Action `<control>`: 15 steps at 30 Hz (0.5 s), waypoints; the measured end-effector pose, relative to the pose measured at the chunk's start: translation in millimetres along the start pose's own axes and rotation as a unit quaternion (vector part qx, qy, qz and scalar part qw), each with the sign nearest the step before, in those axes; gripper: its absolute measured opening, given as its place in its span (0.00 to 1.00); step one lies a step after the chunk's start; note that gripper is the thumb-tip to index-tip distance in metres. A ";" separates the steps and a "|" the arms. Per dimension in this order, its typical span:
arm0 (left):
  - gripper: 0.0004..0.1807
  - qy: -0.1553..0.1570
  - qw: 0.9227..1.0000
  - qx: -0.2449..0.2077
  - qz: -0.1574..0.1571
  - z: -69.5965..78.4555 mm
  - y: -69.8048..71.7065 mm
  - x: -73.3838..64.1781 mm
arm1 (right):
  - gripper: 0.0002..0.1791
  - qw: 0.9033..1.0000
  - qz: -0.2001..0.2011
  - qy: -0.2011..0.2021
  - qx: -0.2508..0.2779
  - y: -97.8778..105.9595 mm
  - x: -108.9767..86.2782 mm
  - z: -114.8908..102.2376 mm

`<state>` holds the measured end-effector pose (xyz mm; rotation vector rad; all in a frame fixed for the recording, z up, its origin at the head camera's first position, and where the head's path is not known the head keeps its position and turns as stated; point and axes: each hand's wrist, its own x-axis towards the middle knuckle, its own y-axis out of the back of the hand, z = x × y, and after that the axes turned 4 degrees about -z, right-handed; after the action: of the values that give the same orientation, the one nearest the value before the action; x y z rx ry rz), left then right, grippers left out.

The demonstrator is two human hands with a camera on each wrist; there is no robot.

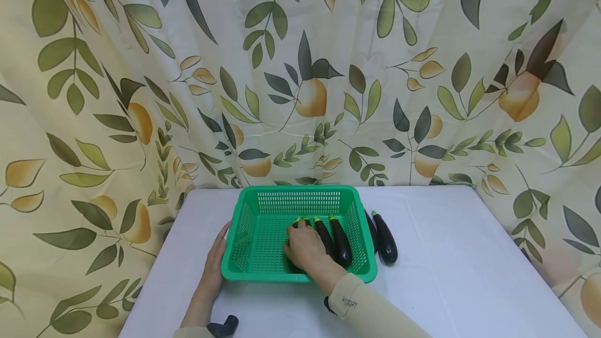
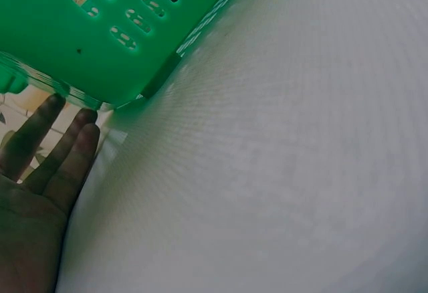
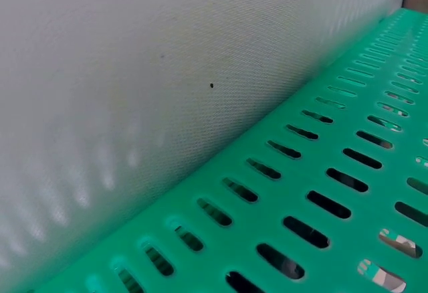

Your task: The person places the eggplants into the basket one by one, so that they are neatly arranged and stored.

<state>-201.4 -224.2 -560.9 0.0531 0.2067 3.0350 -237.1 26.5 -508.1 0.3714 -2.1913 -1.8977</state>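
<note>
Several dark eggplants [image 1: 341,244] with green tips lie side by side in a green plastic basket [image 1: 292,277]. My right hand [image 1: 306,246] reaches over the basket's front rim and holds the leftmost eggplant [image 1: 292,267], which it mostly covers. At the basket's left side, my left hand [image 1: 216,260] touches the outer wall. Its straight fingers [image 2: 70,162] reach toward the rim in the left wrist view. The right wrist view has the slotted basket wall [image 3: 267,186] from outside, and the right hand's grip is hidden there.
Two more eggplants [image 1: 386,239] lie on the white tabletop [image 1: 446,265], close against the basket's right side. Behind the table hangs a curtain [image 1: 300,145] printed with leaves and fruit.
</note>
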 end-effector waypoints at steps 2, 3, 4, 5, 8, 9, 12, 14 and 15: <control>0.24 0.002 1.000 -0.001 0.003 -5.3 0.7 1.5 | 0.23 1.000 0.003 0.003 0.002 0.1 -0.9 -0.2; 0.24 0.004 1.000 -0.001 0.005 -8.3 1.1 2.3 | 0.23 1.000 0.005 0.003 0.003 0.0 -1.3 -0.4; 0.24 0.005 1.000 -0.002 0.008 -11.5 1.5 3.2 | 0.23 1.000 0.006 0.004 0.005 -0.2 -1.6 -0.5; 0.24 0.005 1.000 -0.002 0.009 -14.5 1.8 4.0 | 0.23 1.000 0.007 0.004 0.005 -0.3 -1.8 -0.5; 0.24 0.004 1.000 -0.003 0.013 -21.4 2.3 6.4 | 0.23 1.000 0.009 0.001 0.010 -0.6 -1.8 -0.2; 0.24 0.002 1.000 -0.003 0.014 -22.9 2.4 7.1 | 0.22 1.000 0.008 0.000 0.012 -0.7 -1.4 0.0; 0.24 -0.002 1.000 -0.005 0.015 -25.2 2.6 9.0 | 0.22 1.000 0.005 -0.004 0.022 -0.3 -0.2 1.3; 0.24 -0.003 1.000 -0.006 0.015 -25.9 2.6 10.0 | 0.22 0.999 0.002 -0.009 0.031 0.6 0.5 2.1; 0.24 -0.003 1.000 -0.007 0.014 -26.2 2.6 10.6 | 0.22 0.999 0.000 -0.011 0.035 1.3 0.9 2.6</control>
<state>-213.3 -229.1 -586.2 0.0631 0.1851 3.0632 -238.8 28.8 -507.2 0.3639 -2.2755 -1.8382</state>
